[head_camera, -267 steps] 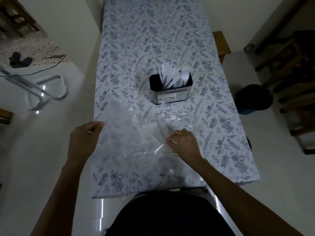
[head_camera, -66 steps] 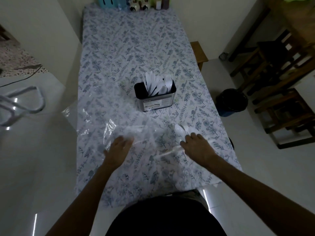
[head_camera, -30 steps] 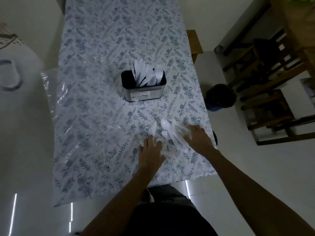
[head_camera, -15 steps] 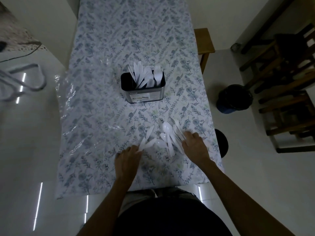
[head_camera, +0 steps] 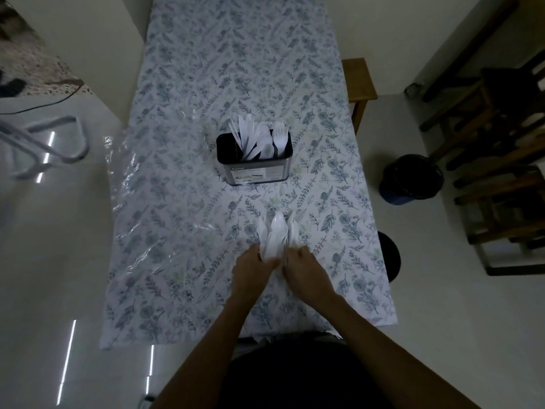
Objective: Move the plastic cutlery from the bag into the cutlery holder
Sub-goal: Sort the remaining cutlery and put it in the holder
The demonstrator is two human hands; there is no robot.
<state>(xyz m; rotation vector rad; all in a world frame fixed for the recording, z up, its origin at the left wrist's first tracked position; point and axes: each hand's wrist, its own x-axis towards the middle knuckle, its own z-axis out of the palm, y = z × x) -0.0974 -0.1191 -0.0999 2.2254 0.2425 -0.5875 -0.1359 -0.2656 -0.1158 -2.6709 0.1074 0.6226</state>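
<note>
With both hands, left hand and right hand, cupped tight round the cutlery bundle near the table's front edge, slick handles could fan out and spill short of the cutlery holder at mid-table.

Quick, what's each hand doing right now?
Left hand: closed around the bundle of white plastic cutlery.
Right hand: closed around the same bundle from the other side.

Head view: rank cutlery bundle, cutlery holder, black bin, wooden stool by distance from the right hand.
1. cutlery bundle, gathered between right hand and left hand
2. cutlery holder, ahead at table centre
3. black bin, on the floor, right
4. wooden stool, far right of the table
</note>
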